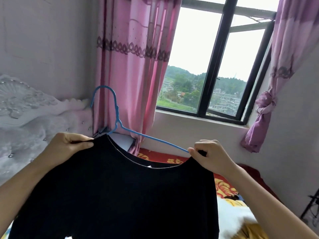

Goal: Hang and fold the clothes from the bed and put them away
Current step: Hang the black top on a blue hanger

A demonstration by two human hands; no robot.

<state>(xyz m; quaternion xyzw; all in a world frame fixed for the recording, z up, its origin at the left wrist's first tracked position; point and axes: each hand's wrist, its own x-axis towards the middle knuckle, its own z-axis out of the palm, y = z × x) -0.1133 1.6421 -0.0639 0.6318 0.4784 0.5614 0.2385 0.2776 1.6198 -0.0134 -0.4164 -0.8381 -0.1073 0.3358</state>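
Observation:
A black top (120,190) hangs spread out in front of me, its wide neckline facing up. A blue wire hanger (117,116) sits partly inside it: the left end is under the fabric, while the hook and right arm stick out above the neck. My left hand (69,144) pinches the top's left shoulder. My right hand (210,154) pinches the right shoulder edge together with the hanger's right tip. The lower part of the top runs out of view.
Below lies the bed (224,185) with a red and yellow patterned cover; white and yellow clothes (241,219) lie on it at the right. A white carved headboard (25,104) stands at the left. Pink curtains (134,66) frame a window (207,66) ahead.

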